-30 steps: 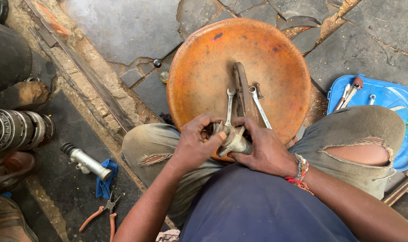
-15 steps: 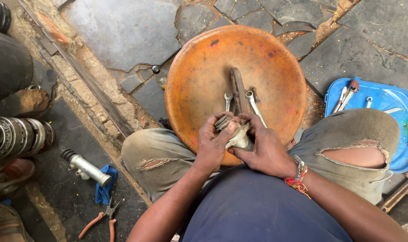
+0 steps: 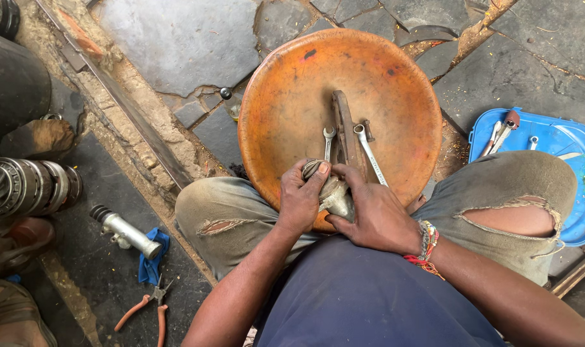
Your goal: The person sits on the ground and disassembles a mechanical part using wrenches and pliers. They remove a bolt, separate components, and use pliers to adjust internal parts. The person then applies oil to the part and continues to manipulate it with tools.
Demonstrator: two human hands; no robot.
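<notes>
Cracked grey stone floor (image 3: 177,38), orange metal basin (image 3: 286,109); both hands grasping a greasy metal part (image 3: 336,193)

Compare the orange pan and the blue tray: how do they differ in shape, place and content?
The orange pan is round, while the blue tray has straighter sides with rounded corners. The orange pan lies between the person's knees, the blue tray beside the right knee, partly hidden. Over the orange pan both hands work: the left hand and right hand grip a grey metal part; no hand reaches the blue tray. Both hold hand tools.
</notes>
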